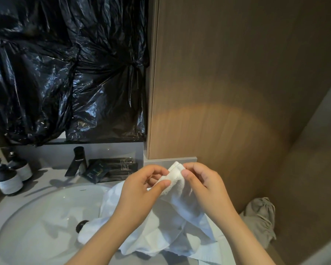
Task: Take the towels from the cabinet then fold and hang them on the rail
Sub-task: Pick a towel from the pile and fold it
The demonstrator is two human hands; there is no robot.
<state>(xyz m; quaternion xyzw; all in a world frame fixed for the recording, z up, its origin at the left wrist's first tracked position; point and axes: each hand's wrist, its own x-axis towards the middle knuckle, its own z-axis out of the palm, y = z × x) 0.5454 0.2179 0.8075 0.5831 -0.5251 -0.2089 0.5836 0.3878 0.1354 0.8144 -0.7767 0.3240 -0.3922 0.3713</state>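
Note:
A white towel (172,222) hangs rumpled from both my hands over the right side of the white sink (38,222). My left hand (141,188) pinches its top corner between thumb and fingers. My right hand (203,182) pinches the same bunched corner from the right, so the two hands almost touch. The towel's lower part trails into the basin and over the counter edge. No cabinet opening or rail is in view.
A black faucet (77,161) and dark amenity boxes (111,169) stand behind the sink. Two pump bottles (10,178) sit at the left. Black plastic sheeting (65,69) covers the mirror. A wood-panel wall (227,92) rises right, with a grey cloth bag (260,219) below.

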